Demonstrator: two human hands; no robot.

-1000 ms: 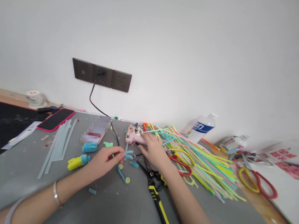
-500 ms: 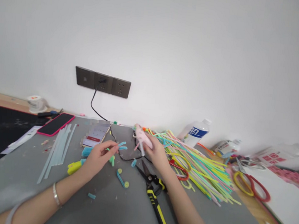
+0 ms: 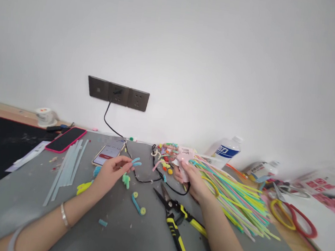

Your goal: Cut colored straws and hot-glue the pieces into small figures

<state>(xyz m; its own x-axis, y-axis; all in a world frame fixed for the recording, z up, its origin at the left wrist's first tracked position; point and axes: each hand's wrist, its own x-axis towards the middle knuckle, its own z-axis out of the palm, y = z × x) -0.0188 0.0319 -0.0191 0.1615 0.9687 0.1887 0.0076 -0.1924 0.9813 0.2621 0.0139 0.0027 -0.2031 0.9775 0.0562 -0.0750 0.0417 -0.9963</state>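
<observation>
Between the thumb and finger of my left hand [image 3: 116,173] is a short, bent piece of blue pipe cleaner [image 3: 136,162]. My right hand [image 3: 192,178] is wrapped round the handle of a pale pink glue gun [image 3: 186,155], whose black cord [image 3: 175,190] loops across the mat. Below the hands lie black-and-yellow pruning shears [image 3: 172,212], their blades apart. A blue strip with curled yellow-green ends [image 3: 136,203] and a green zigzag piece [image 3: 125,180] rest between the hands. A small blue offcut [image 3: 102,223] lies nearer me.
Many colourful pipe cleaners [image 3: 238,198] spread out on the right, with red-and-yellow scissors [image 3: 293,216] beyond. Bottles [image 3: 225,150] stand along the wall. Translucent glue sticks [image 3: 64,170], a pink-edged phone [image 3: 66,139] and a second phone [image 3: 108,151] lie left.
My right hand has moved right with the glue gun, which has turned and shows its side now. My left hand stays nearly in place with the blue piece. The view has shifted slightly.
</observation>
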